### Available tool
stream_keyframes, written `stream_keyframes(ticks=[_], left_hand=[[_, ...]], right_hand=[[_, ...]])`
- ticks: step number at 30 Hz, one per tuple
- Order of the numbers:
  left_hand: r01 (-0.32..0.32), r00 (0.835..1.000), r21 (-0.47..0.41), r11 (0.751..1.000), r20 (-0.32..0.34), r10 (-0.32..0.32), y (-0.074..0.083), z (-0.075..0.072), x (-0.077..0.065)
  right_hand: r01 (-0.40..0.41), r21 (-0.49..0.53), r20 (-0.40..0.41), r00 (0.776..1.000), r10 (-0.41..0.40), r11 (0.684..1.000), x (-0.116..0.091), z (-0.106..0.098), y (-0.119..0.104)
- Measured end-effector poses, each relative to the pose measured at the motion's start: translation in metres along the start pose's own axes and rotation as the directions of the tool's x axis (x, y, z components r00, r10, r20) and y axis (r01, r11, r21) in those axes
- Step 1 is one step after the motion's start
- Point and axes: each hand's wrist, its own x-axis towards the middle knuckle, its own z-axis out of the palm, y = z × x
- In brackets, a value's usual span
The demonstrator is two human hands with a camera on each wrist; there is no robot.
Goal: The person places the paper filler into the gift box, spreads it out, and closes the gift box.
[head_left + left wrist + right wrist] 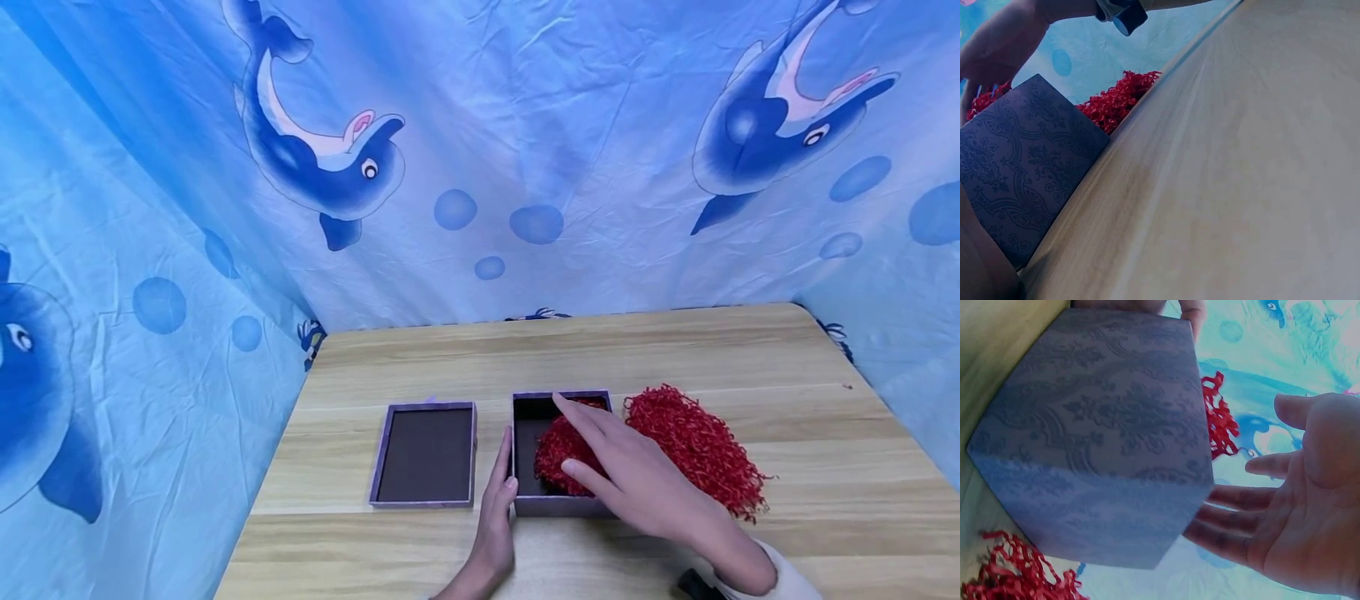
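Note:
A dark patterned box (564, 506) sits on the table and has red shredded paper (557, 454) in its right part; its black bottom shows at the left. Along the box's left wall rests my left hand (495, 517), fingers straight. My right hand (637, 471) is over the box, palm down with extended fingers above the shredded paper, hiding part of it. In the right wrist view, the fingers of my right hand (1285, 506) are spread beside the box (1104, 406) rim; whether they touch the paper cannot be seen.
A matching shallow lid (423, 454) lies inside up to the left of the box. To the right is a larger heap of red shredded paper (697, 450). Behind the wooden table (570, 354) hangs a blue dolphin-print cloth (525, 142).

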Motion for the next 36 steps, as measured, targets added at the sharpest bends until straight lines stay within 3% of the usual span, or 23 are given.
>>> stream_keyframes(ticks=[11, 19, 27, 36], left_hand=[[0.008, 1.0, 0.002, 1.0, 0.004, -0.008, -0.001, 0.0, 0.0], [-0.083, 0.996, -0.01, 0.997, 0.02, 0.083, -0.005, -0.002, -0.001], [-0.138, 0.99, -0.01, 0.99, 0.022, 0.138, -0.015, -0.002, 0.0], [-0.011, 1.0, 0.003, 1.0, 0.007, 0.011, -0.006, -0.001, 0.0]], right_hand=[[0.013, 0.04, -0.071, 0.997, -0.01, 0.999, -0.013, -0.008, 0.014], [-0.039, 0.094, -0.157, 0.986, 0.054, 0.995, -0.024, -0.015, 0.025], [-0.081, 0.089, -0.284, 0.953, 0.103, 0.993, -0.035, -0.019, 0.037], [-0.102, 0.112, -0.373, 0.918, 0.137, 0.988, -0.047, -0.023, 0.054]])
